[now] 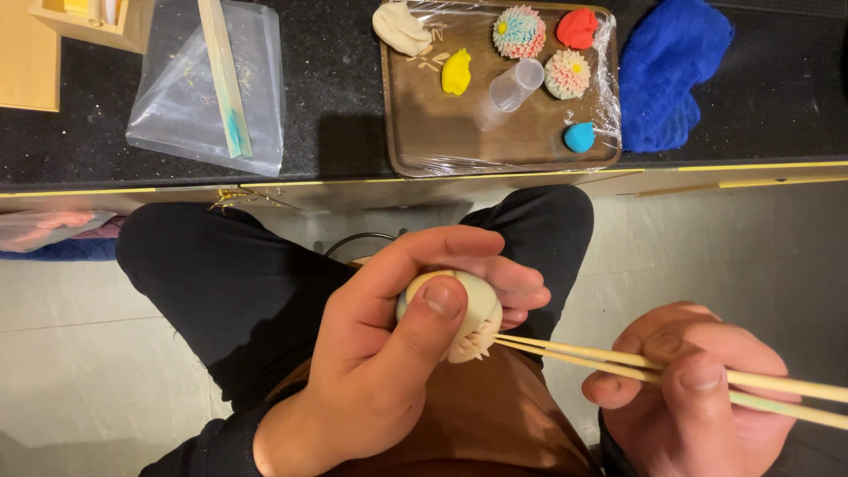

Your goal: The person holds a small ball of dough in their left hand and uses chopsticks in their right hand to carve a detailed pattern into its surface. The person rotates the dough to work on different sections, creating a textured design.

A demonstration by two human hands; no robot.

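Note:
My left hand [397,353] cups a pale cream dough ball [468,318] over my lap, thumb pressed on its top. The ball's lower right side carries small pinched petals. My right hand [693,397] grips a pair of wooden chopsticks [583,353] whose tips touch the ball's right side.
A brown tray [442,132] wrapped in clear film sits on the black counter. It holds a white dough lump [400,26], a yellow piece [456,72], two finished flower sweets [518,31], a red ball [577,28], a blue ball [579,137] and a clear cup [511,88]. A blue cloth [671,71] lies at right, a plastic bag with a wooden stick [221,71] at left.

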